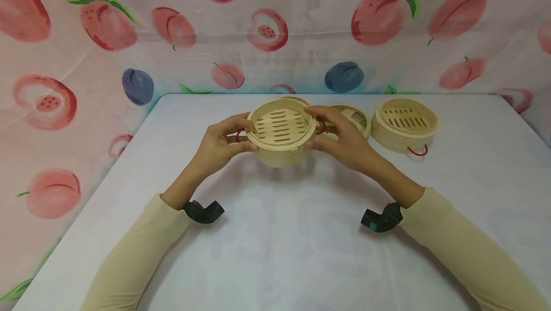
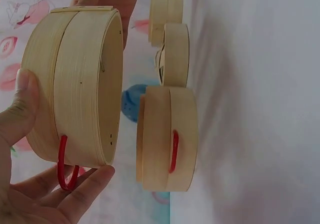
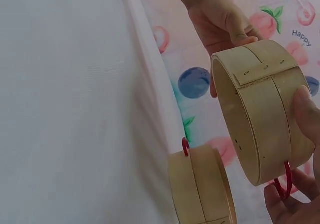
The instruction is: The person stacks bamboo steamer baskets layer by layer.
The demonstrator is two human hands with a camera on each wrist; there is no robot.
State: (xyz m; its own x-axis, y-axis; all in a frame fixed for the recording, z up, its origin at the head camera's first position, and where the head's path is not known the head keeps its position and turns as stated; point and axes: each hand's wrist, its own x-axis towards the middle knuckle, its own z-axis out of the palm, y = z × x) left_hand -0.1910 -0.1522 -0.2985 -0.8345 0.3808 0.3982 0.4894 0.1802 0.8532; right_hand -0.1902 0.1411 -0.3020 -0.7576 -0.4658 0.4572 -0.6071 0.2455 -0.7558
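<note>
Both hands hold a round bamboo steamer basket (image 1: 281,127) above the table, its slatted inside tipped toward the head camera. My left hand (image 1: 221,143) grips its left side, thumb on the wall in the left wrist view and fingers near a red handle (image 2: 61,159). On the opposite side, my right hand (image 1: 340,134) grips the basket, its thumb and fingers spread over the rim and wall. Another red handle (image 3: 287,181) hangs beside the right fingers. The basket's hollow underside (image 2: 112,88) shows in both wrist views.
A second steamer basket (image 2: 157,139) stands behind the held one, mostly hidden in the head view. Right of it lies a woven bamboo lid (image 1: 359,118). Farther right sits a third basket (image 1: 404,124) with a red handle. A fruit-print cloth (image 1: 267,52) hangs behind the white table (image 1: 275,244).
</note>
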